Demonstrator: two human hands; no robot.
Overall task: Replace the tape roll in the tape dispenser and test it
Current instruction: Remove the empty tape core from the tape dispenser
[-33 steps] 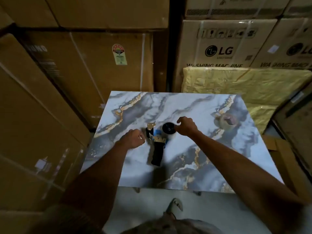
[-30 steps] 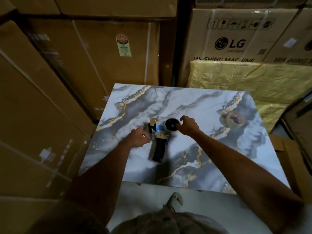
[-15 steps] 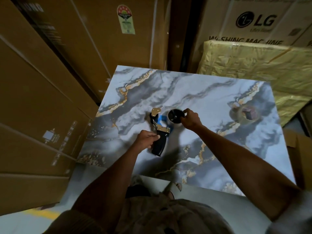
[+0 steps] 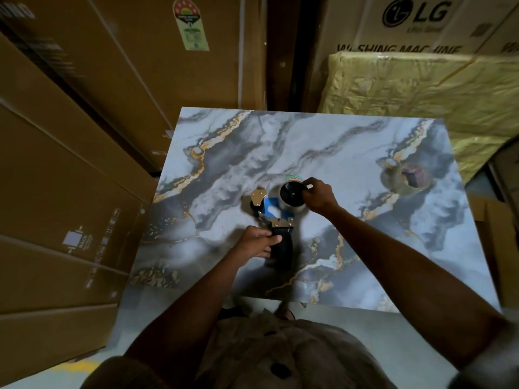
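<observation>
Dispenser: black-handled tape dispenser with blue frame (image 4: 276, 220) lies on the marble-patterned worktop (image 4: 365, 153).
Left hand (image 4: 257, 244): grip wraps the handle — steadying it.
Right hand (image 4: 318, 193): grip pinches the clear tape roll (image 4: 292, 196) at the hub, probably seating it.

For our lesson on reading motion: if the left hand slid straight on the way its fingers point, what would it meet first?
The left hand already grips the dispenser handle, so that blocks it at once. Beyond it lies bare table.

Your left hand (image 4: 257, 242) covers the dispenser handle (image 4: 282, 252) upper part, right hand (image 4: 318, 193) hides the tape roll (image 4: 292, 196) right edge, LG carton (image 4: 407, 26) cropped at frame top.
</observation>
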